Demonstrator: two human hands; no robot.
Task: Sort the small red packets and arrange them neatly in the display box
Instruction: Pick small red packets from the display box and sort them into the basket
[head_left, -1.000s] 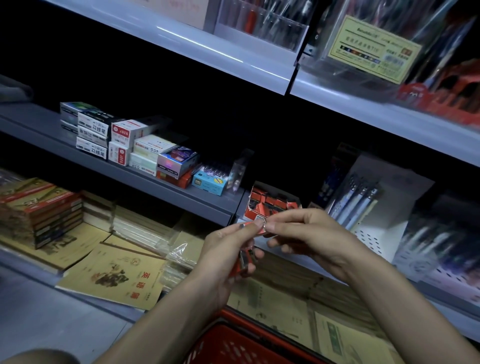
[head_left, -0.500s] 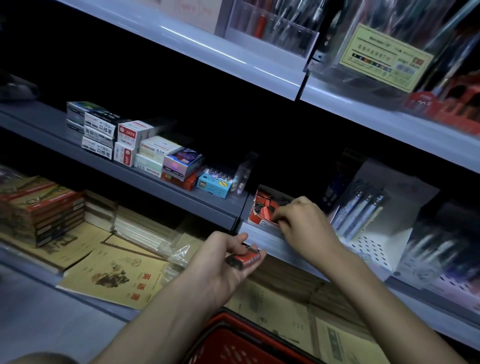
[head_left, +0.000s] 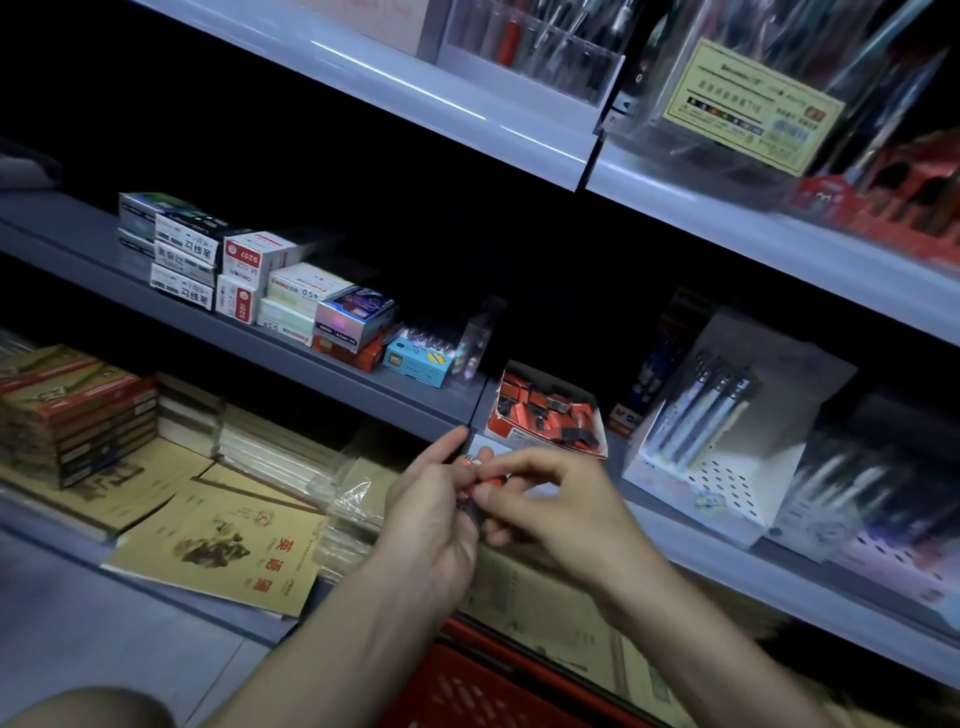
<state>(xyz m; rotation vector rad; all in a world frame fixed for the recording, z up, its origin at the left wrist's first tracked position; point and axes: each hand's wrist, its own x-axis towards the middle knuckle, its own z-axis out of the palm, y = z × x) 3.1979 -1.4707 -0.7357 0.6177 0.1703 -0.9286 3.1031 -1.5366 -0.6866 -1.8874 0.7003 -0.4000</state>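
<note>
The display box (head_left: 498, 421) sits on the middle shelf, red and white, open on top, with several small red packets (head_left: 550, 408) lying jumbled inside. Just below and in front of it my left hand (head_left: 431, 514) holds a few small red packets (head_left: 475, 483) in its fingers. My right hand (head_left: 561, 504) meets it from the right, its fingertips pinching at those same packets. Both hands are clear of the box. Fingers hide most of the held packets.
Stacked small stationery boxes (head_left: 249, 280) line the shelf left of the display box. A white pen display (head_left: 717, 436) stands to its right. Notebooks (head_left: 218, 545) and book stacks fill the lower shelf. A red basket (head_left: 467, 686) is below my arms.
My right hand has come back from the display box to my left hand. My left hand has risen and closed its fingers round the packets it held on its palm.
</note>
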